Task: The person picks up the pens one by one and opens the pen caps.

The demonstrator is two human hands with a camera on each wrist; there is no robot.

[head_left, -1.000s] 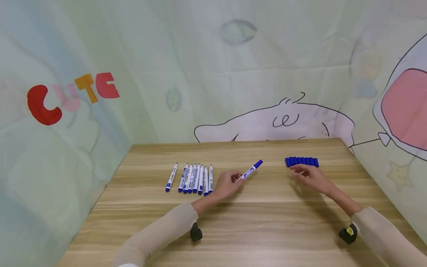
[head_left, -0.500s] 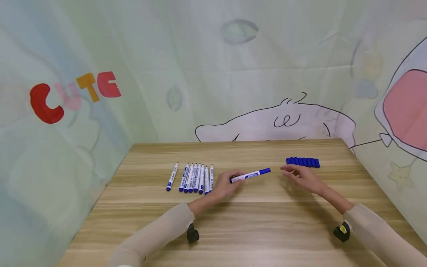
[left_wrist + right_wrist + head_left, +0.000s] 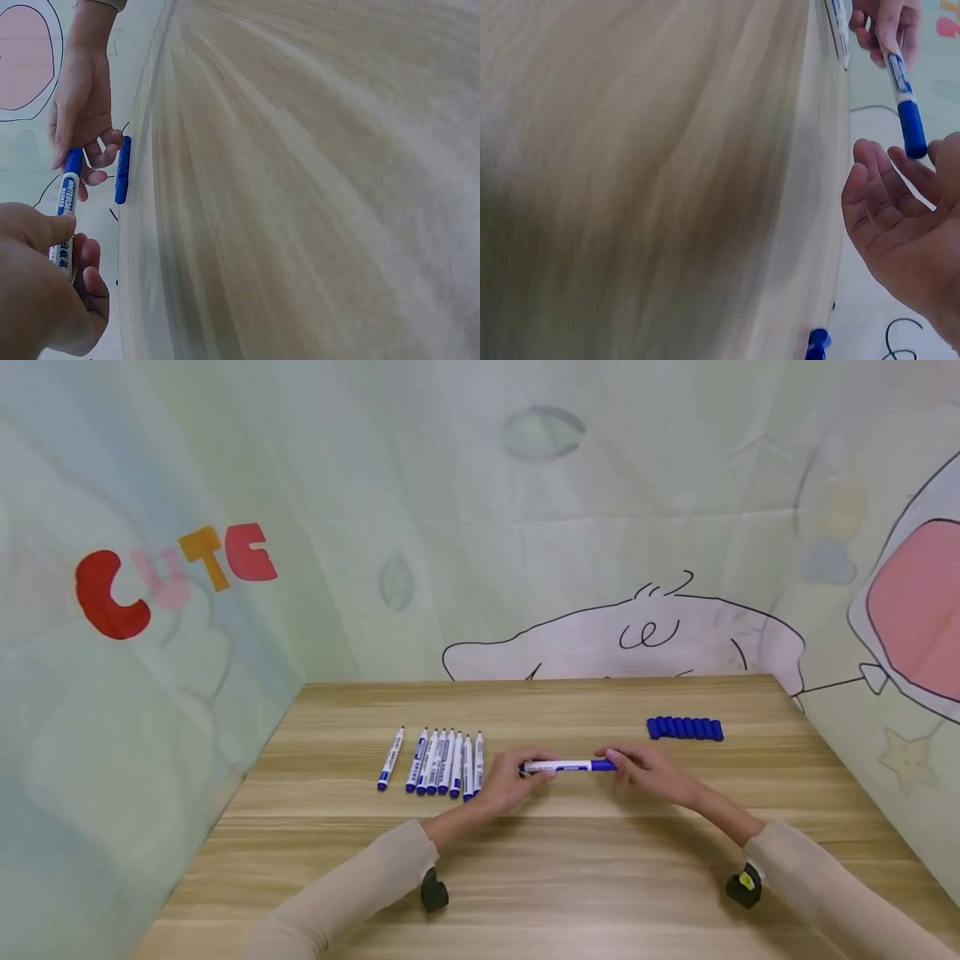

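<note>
In the head view my left hand (image 3: 513,779) grips a white marker (image 3: 558,767) by its barrel, holding it level above the table. The marker's blue cap (image 3: 912,127) points right. At the cap's end, my right hand (image 3: 656,774) pinches it between thumb and index finger, while its other fingers are loosely bent. Left of my left hand, several uncapped white markers (image 3: 443,764) lie side by side, tips toward the far edge. One more uncapped marker (image 3: 391,760) lies slightly apart at their left. Several loose blue caps (image 3: 685,728) form a row beyond my right hand.
The wooden table (image 3: 570,877) ends at a printed fabric backdrop (image 3: 337,568) behind and on both sides. A small black device (image 3: 433,891) sits at the left cuff, and another black device (image 3: 744,887) at the right cuff.
My left hand has turned the marker from slanting upward to level. My right hand has moved left and nearer, away from the cap row, and now pinches the marker's cap.
</note>
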